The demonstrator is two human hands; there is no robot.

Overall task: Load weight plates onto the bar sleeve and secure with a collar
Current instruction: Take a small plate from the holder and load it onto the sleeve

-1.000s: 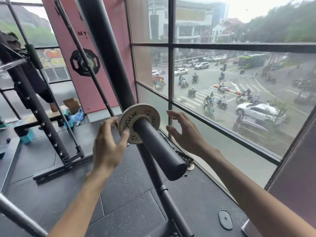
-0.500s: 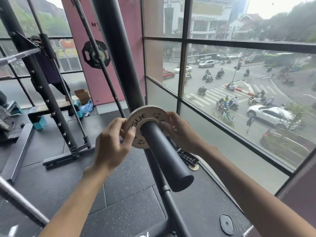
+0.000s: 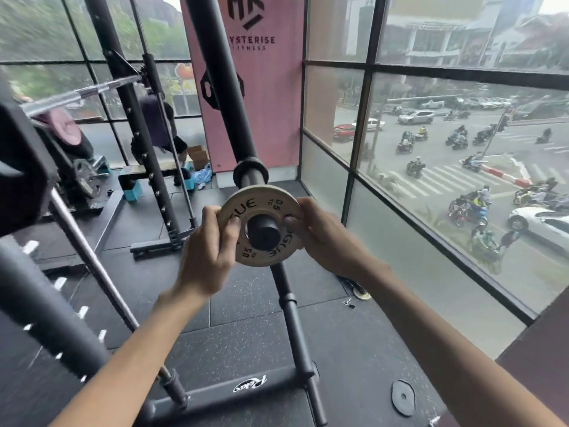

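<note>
Weight plate [image 3: 246, 208] – small, pale, printed with black lettering and "0.5" – sits in the middle of the frame, ringed round the near end of the bar sleeve [image 3: 261, 237], whose dark end face shows through the plate's hole. Behind the plate's upper edge the sleeve's thicker flange [image 3: 251, 172] can be seen.

Both hands are clamped on the plate, one on each side and apart from each other. The left hand [image 3: 209, 251] grips the left rim with its thumb laid on the face. The right hand [image 3: 326, 238] grips the right rim, thumb likewise on the face beside the hole. Both forearms reach in from the bottom corners.

A black rack upright [image 3: 215, 72] slants from the top centre down behind the plate to a base bar [image 3: 249, 388] with white script near the lower edge. On the dark rubber floor [image 3: 246, 340] at lower right lies a small black plate [image 3: 403, 397], flat and well apart from the hands.

Further back, a pink banner [image 3: 264, 97] hangs at upper centre. To its left stands another rack [image 3: 135, 124], with a steel bar [image 3: 83, 94] across it. The right half of the frame is a large window [image 3: 366, 118] – beyond it a street with cars and motorbikes.
</note>
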